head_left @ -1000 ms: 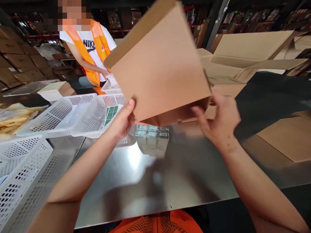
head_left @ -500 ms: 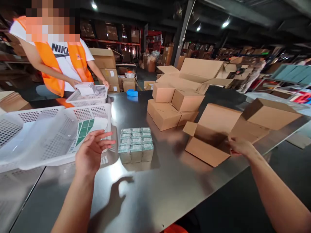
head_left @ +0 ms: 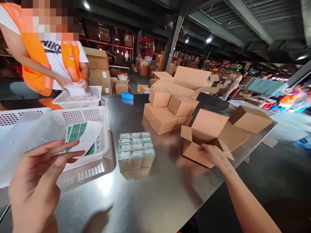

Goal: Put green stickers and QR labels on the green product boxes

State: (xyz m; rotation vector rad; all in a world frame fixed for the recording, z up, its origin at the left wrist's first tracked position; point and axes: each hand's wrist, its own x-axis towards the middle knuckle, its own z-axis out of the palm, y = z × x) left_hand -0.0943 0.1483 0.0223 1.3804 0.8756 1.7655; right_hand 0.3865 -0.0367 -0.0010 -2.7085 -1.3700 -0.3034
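Note:
My left hand is raised at the lower left, fingers spread and holding nothing. Behind it stands a white plastic basket with green-and-white label sheets inside. My right hand is closed at the near rim of an open cardboard box, its fingertips hidden partly behind the wall. This box has its back flap up and side flaps spread; what lies at its bottom cannot be seen. Between my hands, a plastic-wrapped block of small green-topped boxes rests on the metal table.
Closed cardboard boxes are stacked mid-table, with a large open carton behind. Another box sits at the right. A blue tape dispenser lies farther back. Across the table, a person in an orange vest handles papers over a basket.
My right hand has moved left along the open box to its near wall. My left hand has come lower and nearer the camera, still spread. The view has shifted slightly right.

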